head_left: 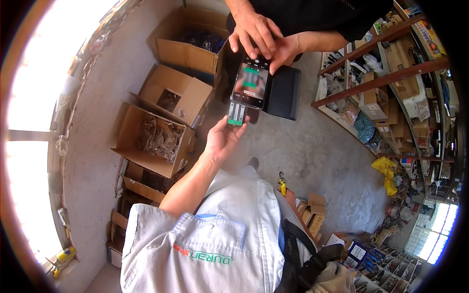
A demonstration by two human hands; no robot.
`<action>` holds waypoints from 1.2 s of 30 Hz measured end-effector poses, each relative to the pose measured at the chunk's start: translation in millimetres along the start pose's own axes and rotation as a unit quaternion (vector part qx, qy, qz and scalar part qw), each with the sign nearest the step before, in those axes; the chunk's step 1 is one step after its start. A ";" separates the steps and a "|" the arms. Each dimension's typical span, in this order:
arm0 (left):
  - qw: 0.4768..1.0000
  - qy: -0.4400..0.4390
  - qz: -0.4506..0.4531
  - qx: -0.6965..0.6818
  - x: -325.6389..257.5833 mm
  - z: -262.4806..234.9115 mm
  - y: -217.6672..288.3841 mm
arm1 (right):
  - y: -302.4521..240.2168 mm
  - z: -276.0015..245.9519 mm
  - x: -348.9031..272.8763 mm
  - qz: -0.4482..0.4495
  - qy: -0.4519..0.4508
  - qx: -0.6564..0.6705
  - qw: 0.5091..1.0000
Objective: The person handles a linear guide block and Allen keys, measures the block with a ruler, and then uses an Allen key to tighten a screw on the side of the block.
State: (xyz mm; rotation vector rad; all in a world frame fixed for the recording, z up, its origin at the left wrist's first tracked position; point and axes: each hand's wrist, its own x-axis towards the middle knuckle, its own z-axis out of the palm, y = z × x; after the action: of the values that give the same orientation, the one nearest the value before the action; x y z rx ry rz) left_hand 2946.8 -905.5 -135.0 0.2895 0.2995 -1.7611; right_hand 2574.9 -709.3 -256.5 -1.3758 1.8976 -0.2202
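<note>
Forward in left hand point(223, 140), green-ended metal block point(236, 114), fingertip-held

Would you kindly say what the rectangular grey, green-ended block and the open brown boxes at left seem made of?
Rectangular grey block: probably metal, from its satin sheen; its green end, perhaps plastic, evenly coloured. Open brown boxes: matte cardboard, given folded flaps.
</note>
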 end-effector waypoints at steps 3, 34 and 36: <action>1.000 0.002 -0.005 -0.006 -1.0 0.2 -0.1 | -12.8 -4.0 -4.8 0.022 -0.007 0.013 1.000; 0.927 -0.012 -0.170 0.334 -95.7 104.6 22.2 | -330.0 -104.8 -28.3 -0.140 -0.212 0.475 0.843; 0.925 -0.014 -0.165 0.341 -97.8 104.1 25.3 | -330.1 -101.6 -29.8 -0.143 -0.209 0.471 0.845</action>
State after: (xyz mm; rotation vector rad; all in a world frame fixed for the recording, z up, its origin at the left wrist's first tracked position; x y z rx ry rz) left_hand 2988.2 -858.3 -4.3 0.7434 -0.3240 -2.1625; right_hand 2754.4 -845.3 7.0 -0.8822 0.9515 -0.8072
